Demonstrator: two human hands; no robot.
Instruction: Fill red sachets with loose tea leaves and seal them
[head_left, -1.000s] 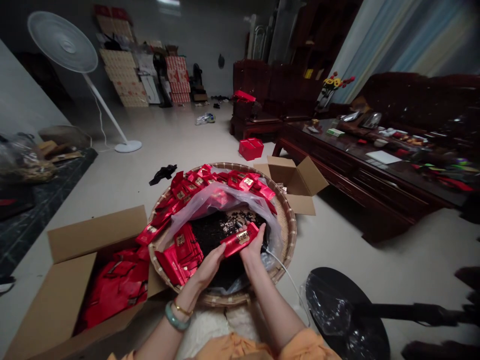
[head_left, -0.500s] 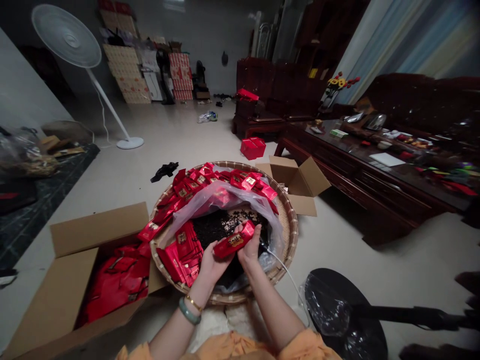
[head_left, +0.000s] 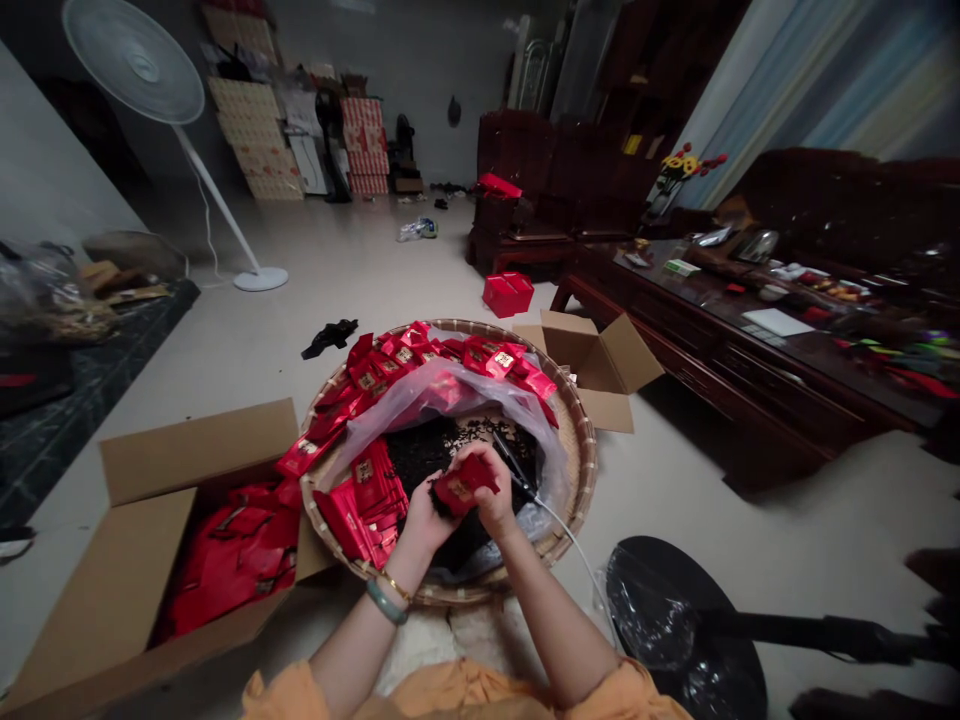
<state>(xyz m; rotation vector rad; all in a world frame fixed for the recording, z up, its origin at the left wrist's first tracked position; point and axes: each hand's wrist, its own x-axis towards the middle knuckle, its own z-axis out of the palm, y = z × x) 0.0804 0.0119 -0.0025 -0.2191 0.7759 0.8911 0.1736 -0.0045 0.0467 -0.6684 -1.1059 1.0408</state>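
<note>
My left hand (head_left: 424,518) and my right hand (head_left: 491,490) meet over the middle of a round woven basket (head_left: 576,425), both closed on one small red packet (head_left: 459,489). Some dark loose tea seems pinched in my left fingers. Beneath my hands lies a heap of dark loose tea (head_left: 431,450) on a clear plastic bag (head_left: 442,395). Several red packets (head_left: 420,355) lie fanned along the basket's far rim, and a stack of red packets (head_left: 364,495) stands just left of my hands.
An open cardboard box (head_left: 142,520) of red bags sits at my left. A smaller empty carton (head_left: 592,365) lies beyond the basket. A dark wooden table (head_left: 750,350) runs along the right. A black stand base (head_left: 679,625) lies by my right knee. A white fan (head_left: 150,80) stands far left.
My hands have drawn closer together and curled round the red packet, which went from lying stretched out between them to being bunched and tilted upright in both fists.
</note>
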